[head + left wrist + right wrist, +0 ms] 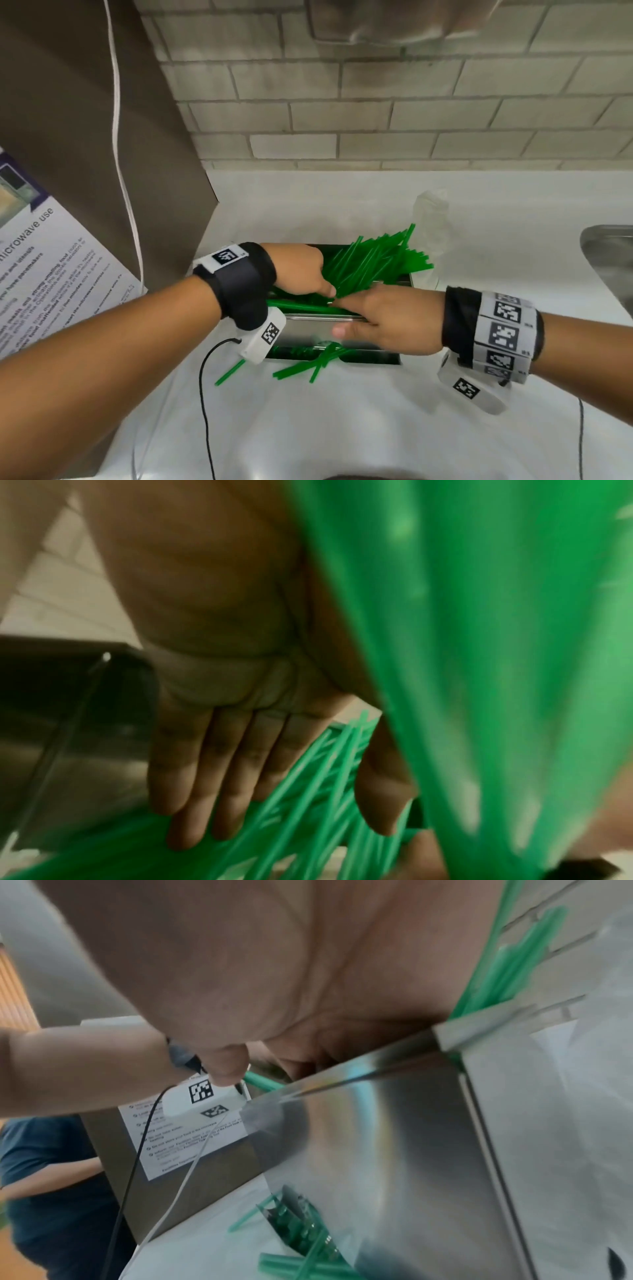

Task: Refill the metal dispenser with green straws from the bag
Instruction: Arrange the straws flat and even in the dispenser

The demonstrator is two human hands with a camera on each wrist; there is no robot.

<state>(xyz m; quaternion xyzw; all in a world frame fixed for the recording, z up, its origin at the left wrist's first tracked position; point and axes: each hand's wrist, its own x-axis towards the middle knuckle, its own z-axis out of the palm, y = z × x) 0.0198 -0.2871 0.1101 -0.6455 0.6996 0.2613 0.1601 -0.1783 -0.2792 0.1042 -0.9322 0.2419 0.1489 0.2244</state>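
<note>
Time to tidy the straws [376, 257] heaped in the open top of the dispenser [318, 328], in the middle of the counter [342, 428]. Press down softly with the left hand [301, 270], fingers straight and side by side, flat on the pile, holding nothing. Lay the right hand [387, 320] the same way, flat and open along the near edge of the box at 6 o'clock, fingertips touching the straws right by the left fingertips. Turn the crooked ones to lie the long way of the box, then pat down. Push in the ends poking out past the rim at 1 o'clock, a few at a time, gently, without bending or spilling any. Go slow near the edge. After that, pick up the loose straws [298, 368] lying on the counter at 6 o'clock, by the slot at the bottom. Look for the bag [433, 219] at 1 o'clock, just behind the box: clear and crumpled, so hard to say if empty or not. Cannot see the right fingertips in the right wrist view, hidden behind the metal edge. Cannot see down to the bottom of the box under the pile. Left wrist view mostly filled by a blurry green smear up close. Sink [609, 246] at 3 o'clock cut off by the picture edge.
</note>
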